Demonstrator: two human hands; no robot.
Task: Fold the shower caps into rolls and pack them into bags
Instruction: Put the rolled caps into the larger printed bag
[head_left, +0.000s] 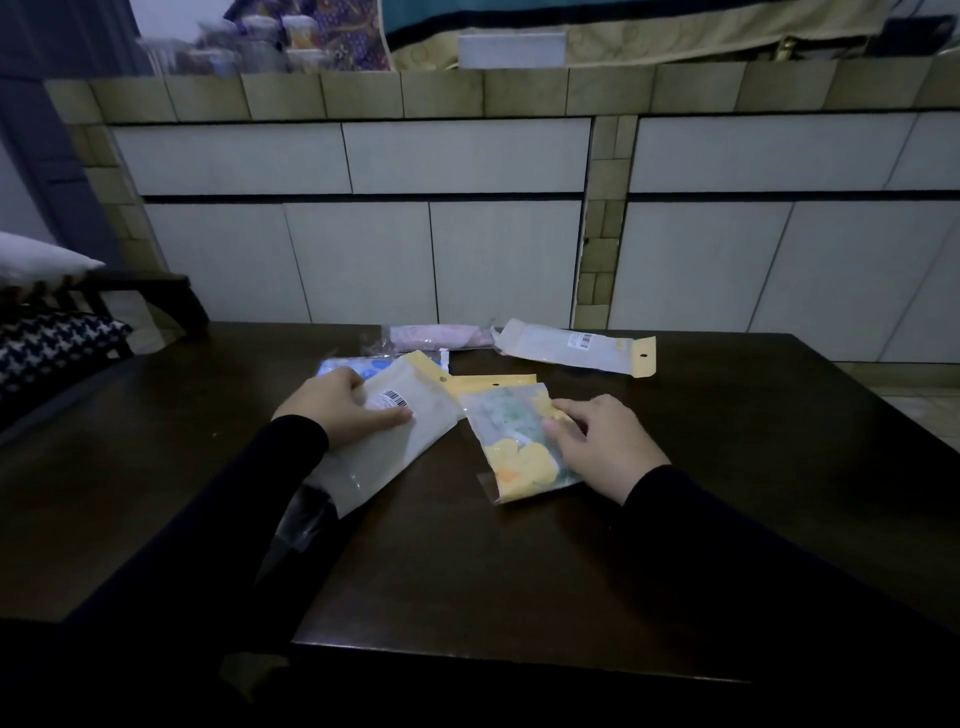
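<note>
Now, taking the dark table as the landmark, nearest its front edge sit the two hands. At the table's middle the right hand rests on a clear bag holding a yellow-and-green shower cap, its fingers curled and pinching the bag's right edge. Beside it, toward the table's left, the left hand lies on a frosted bag with a barcode label, thumb laid straight across its face; whether the hidden fingers curl under it I cannot tell. Behind that bag a blue patterned packet peeks out. Toward the table's far edge lie a pink packed roll and a long yellow-headed bag. My worry is the slick plastic: a bag could skid on the polished wood, or overlapping headers could drag together if either hand pulls carelessly.
</note>
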